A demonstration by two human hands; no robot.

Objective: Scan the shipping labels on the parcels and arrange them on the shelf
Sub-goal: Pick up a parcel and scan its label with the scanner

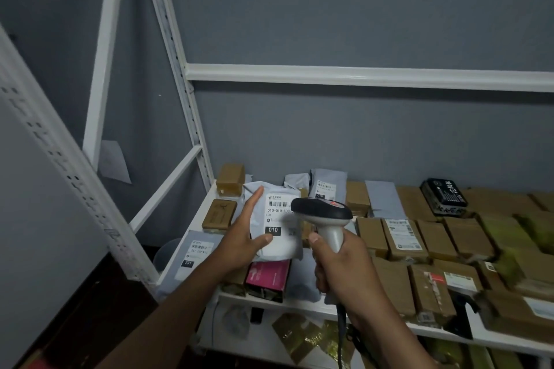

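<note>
My left hand (242, 234) holds up a grey poly-bag parcel (277, 246) over the left part of the shelf, its white label with a barcode and a black "010" tag facing me. My right hand (344, 266) grips the handle of a barcode scanner (322, 211), whose dark head sits right in front of the label's right edge and hides part of it. The scanner's cable hangs down below my right wrist.
The white metal shelf (192, 244) carries several brown cardboard boxes (401, 238), grey mailers, a pink box (268, 277) and a black pack (443, 196). A grey mailer tagged "231" (195, 255) lies at the left edge. A white crossbar (359, 75) runs above. More parcels lie on the level below.
</note>
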